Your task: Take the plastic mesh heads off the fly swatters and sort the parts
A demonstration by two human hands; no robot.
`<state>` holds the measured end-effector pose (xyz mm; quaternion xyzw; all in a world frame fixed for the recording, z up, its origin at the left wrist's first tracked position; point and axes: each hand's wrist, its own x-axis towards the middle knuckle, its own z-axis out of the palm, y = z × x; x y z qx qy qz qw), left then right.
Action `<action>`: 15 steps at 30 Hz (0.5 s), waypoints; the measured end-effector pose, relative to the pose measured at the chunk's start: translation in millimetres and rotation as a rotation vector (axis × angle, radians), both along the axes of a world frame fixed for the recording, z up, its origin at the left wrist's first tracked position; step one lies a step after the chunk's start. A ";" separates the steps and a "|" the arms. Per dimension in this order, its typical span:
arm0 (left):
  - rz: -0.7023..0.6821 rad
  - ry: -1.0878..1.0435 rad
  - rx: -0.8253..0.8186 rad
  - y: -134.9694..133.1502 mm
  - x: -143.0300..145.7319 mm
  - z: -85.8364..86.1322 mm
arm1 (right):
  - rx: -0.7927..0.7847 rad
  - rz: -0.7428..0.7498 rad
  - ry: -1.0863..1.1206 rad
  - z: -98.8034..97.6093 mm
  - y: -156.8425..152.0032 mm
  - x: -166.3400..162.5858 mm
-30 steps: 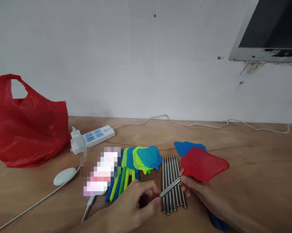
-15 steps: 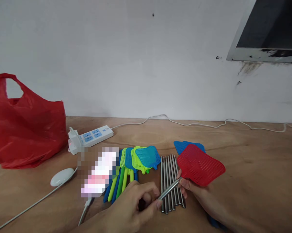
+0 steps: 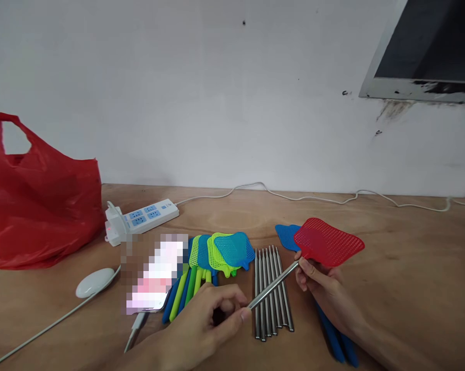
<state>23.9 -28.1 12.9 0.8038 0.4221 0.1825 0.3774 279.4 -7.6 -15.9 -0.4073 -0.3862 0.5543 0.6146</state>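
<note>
A red mesh fly swatter head (image 3: 328,242) meets one end of a shiny metal rod (image 3: 274,284), which slants down to the left above the table. My left hand (image 3: 207,324) pinches the rod's lower end between thumb and fingers. At the joint with the red head, my right hand (image 3: 327,291) is closed; its grip partly hides the join. Several more metal rods (image 3: 269,299) lie side by side under the held one. To their left are blue and yellow-green swatter heads (image 3: 232,250) with coloured handles (image 3: 182,293). Blue swatter heads (image 3: 285,236) lie behind the red one.
Blue handles (image 3: 332,337) lie under my right forearm. On the left are a phone (image 3: 158,278) with a plugged-in cable, a white oval device (image 3: 95,282), a power strip (image 3: 151,215) and a red plastic bag (image 3: 47,206). A white cord (image 3: 313,199) runs along the wall.
My right hand has moved up and slightly right, carrying the red head with it. More of the rod shows between my hands. My left hand has shifted slightly left and up.
</note>
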 end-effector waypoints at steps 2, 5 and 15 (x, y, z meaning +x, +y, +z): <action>-0.014 -0.027 -0.023 0.6 -1.9 -0.3 | -0.034 -0.017 0.050 1.2 2.1 2.9; -0.023 -0.061 -0.045 2.3 -4.9 -5.1 | -0.064 -0.027 0.128 5.0 5.4 8.8; 0.028 -0.005 0.096 2.6 -8.8 -8.3 | -0.054 -0.063 0.076 7.7 8.7 16.6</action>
